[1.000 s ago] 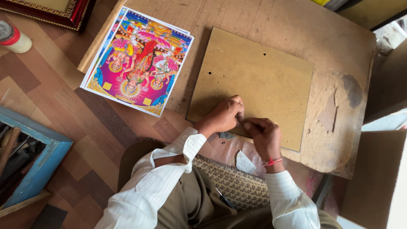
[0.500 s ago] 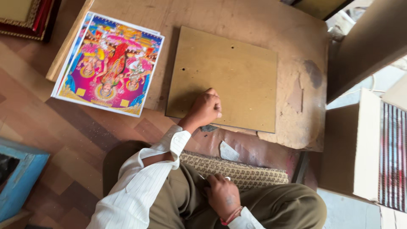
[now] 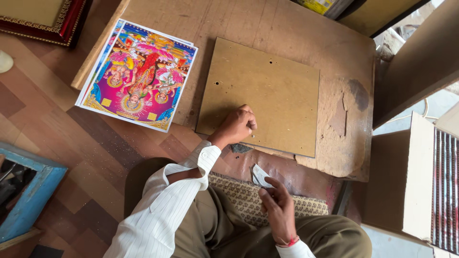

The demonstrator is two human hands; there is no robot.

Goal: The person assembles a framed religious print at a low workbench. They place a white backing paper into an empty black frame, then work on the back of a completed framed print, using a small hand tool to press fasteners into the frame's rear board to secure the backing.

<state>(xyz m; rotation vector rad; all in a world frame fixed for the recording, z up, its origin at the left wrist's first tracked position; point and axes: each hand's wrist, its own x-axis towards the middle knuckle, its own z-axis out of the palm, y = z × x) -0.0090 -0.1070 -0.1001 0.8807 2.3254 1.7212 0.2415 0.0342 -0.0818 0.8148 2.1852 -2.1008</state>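
**A:** What have I got on the head view right now?

**B:** My left hand (image 3: 236, 126) is curled into a loose fist, knuckles pressed on the near edge of the brown backing board (image 3: 260, 93), which lies flat on the worn wooden counter (image 3: 344, 143). I can't tell whether the fingers pinch anything small underneath

**A:** And the other one?

**B:** My right hand (image 3: 277, 205) is low over my lap, fingers half spread, touching a small scrap of pale paper (image 3: 260, 176) at the counter's near lip, just above the woven mat (image 3: 248, 198)

**A:** Anything close by that matters?

**B:** The colourful devotional print (image 3: 138, 76) sits to the left, partly hanging off the counter's edge, well apart from the board

**A:** What worries you?

**B:** As I judge it, only one fist pins the board, near one edge, so a sideways push could let it pivot or slide off the chipped edge. The scrap is light and barely held; it could slip into my lap. And the overhanging print could tip to the floor if the counter is knocked
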